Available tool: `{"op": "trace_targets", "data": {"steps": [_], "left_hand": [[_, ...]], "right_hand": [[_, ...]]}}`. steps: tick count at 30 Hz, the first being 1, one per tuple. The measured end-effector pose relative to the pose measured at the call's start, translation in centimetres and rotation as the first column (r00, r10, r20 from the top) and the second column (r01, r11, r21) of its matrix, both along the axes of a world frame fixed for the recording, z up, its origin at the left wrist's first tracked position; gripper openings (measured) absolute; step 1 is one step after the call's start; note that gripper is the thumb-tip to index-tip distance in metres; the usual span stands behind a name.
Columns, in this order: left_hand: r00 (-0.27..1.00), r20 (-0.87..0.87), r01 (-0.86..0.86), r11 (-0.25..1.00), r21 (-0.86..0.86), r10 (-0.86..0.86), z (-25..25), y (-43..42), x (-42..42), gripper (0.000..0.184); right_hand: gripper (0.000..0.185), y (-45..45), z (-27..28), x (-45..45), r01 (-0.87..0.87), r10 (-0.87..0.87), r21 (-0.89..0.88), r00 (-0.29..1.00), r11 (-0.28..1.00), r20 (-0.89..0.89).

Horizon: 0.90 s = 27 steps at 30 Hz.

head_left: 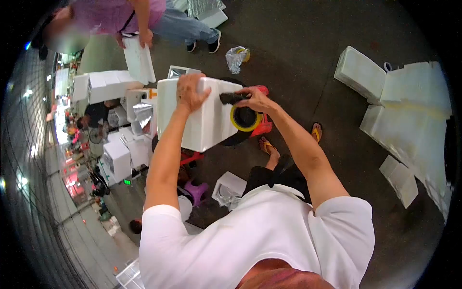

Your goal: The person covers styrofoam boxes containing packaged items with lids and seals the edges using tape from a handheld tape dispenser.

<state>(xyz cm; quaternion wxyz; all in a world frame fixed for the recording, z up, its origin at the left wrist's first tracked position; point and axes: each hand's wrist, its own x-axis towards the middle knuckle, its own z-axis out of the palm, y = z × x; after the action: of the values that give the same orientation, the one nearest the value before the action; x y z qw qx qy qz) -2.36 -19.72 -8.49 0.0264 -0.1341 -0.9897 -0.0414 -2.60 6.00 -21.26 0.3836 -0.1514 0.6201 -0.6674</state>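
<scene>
In the head view a white foam box [211, 118] stands before me. My left hand [192, 94] presses on its upper face with the thumb apart from the fingers, which reach toward the far edge. On the right side of the box, my right hand [257, 101] grips a black tape dispenser [232, 98]. A large yellow roll of tape [258, 121] sits just below that hand, against the box's right edge. Whether tape runs across the box I cannot tell.
Foam boxes [361, 72] are stacked at the right. Another person [139, 38] at upper left holds a white foam piece [138, 60]. Crumpled silver wrap [236, 59] lies on the floor. More boxes [115, 156] and a purple stool [196, 192] are on the left.
</scene>
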Motion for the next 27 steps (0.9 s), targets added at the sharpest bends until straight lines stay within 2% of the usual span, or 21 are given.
{"op": "trace_targets", "data": {"steps": [2,3,4,6,7,9,10,11,12,13,14,15,16,18,20,21,23,24,25,27], "left_hand": [[0.975,-0.091,-0.204,0.979,0.011,0.204,-0.7,-0.7,-0.8,0.048],[0.932,0.012,-0.359,0.929,-0.084,0.362,-0.2,-1.2,-1.2,0.049],[0.902,-0.011,-0.432,0.902,-0.024,0.431,-0.5,-2.4,-1.4,0.051],[0.724,-0.034,-0.689,0.724,-0.022,0.689,-0.9,-4.2,-1.3,0.058],[0.717,-0.047,-0.697,0.717,-0.017,0.695,-1.1,-5.4,-1.1,0.058],[0.356,-0.017,-0.929,0.356,0.102,0.934,-1.1,-7.6,0.4,0.068],[0.367,-0.029,-0.925,0.368,0.095,0.930,-1.7,-8.7,1.2,0.068],[0.426,-0.092,-0.880,0.435,0.190,0.900,-2.7,-9.7,2.5,0.074],[0.470,-0.149,-0.824,0.493,0.278,0.870,-3.2,-9.8,4.2,0.079],[0.793,-0.164,-0.557,0.807,0.195,0.587,-2.6,-9.1,6.8,0.078],[0.971,-0.137,-0.181,0.976,0.121,0.197,-2.0,-7.6,10.0,0.077],[1.000,-0.009,0.002,0.998,0.064,-0.002,1.7,-2.1,13.1,0.072],[0.973,0.124,0.191,0.981,0.039,-0.194,5.7,3.5,14.4,0.068],[0.969,0.143,0.200,0.979,0.035,-0.203,4.4,4.7,14.7,0.067],[0.961,0.147,0.231,0.973,0.028,-0.233,3.6,4.6,13.3,0.066],[0.977,0.106,0.186,0.982,0.022,-0.188,3.3,4.6,12.7,0.062],[0.997,0.053,0.048,0.999,0.018,-0.049,2.8,4.9,11.6,0.057],[1.000,-0.017,-0.020,1.000,0.000,0.020,2.5,5.5,10.5,0.053],[0.995,-0.006,-0.098,0.995,0.026,0.099,2.5,6.4,9.1,0.049],[0.968,-0.020,-0.246,0.964,0.100,0.249,0.7,6.7,6.6,0.042]], "right_hand": [[0.055,1.8,0.7,-0.4,0.125,-0.121,-0.016,0.979,0.992,0.166],[0.057,2.3,1.4,-0.2,-0.033,0.032,0.006,0.996,0.999,0.081],[0.056,3.2,1.4,0.8,-0.149,0.148,0.008,0.989,0.989,0.019],[0.057,4.3,2.3,4.3,-0.233,0.236,0.038,0.958,0.972,-0.162],[0.057,3.8,2.2,4.3,-0.242,0.244,0.036,0.954,0.970,-0.175],[0.056,2.4,2.2,5.1,-0.034,0.033,-0.007,0.995,0.999,-0.093],[0.058,0.8,2.0,3.8,0.019,-0.011,-0.118,0.997,0.993,0.074],[0.058,-1.3,0.4,2.2,-0.001,0.000,0.020,1.000,1.000,0.022],[0.056,-2.2,-0.4,0.7,0.006,0.004,-0.132,0.997,0.991,0.081],[0.054,-4.5,-2.4,-0.6,0.048,-0.047,-0.135,0.999,0.990,0.010],[0.052,-4.6,-0.3,-2.4,-0.028,0.026,-0.025,0.997,0.999,-0.070],[0.056,-5.5,-0.4,-3.5,-0.063,0.070,-0.104,0.995,0.993,0.070],[0.059,-6.3,-0.4,-4.6,-0.082,0.080,-0.034,0.996,0.996,-0.045],[0.060,-6.5,0.5,-6.6,-0.215,0.216,0.009,0.976,0.976,-0.022],[0.067,-5.7,0.2,-7.2,-0.260,0.279,0.131,0.947,0.957,-0.158],[0.063,-3.0,3.6,-6.6,-0.331,0.336,0.173,0.942,0.928,-0.003],[0.055,0.9,2.5,-3.8,-0.410,0.416,0.103,0.908,0.906,-0.044],[0.055,4.0,5.4,-1.5,-0.434,0.445,0.146,0.894,0.889,-0.053],[0.053,5.9,2.7,0.5,-0.359,0.362,0.064,0.930,0.931,-0.055],[0.053,9.7,4.5,2.7,-0.240,0.224,0.116,0.965,0.964,0.134]]}}
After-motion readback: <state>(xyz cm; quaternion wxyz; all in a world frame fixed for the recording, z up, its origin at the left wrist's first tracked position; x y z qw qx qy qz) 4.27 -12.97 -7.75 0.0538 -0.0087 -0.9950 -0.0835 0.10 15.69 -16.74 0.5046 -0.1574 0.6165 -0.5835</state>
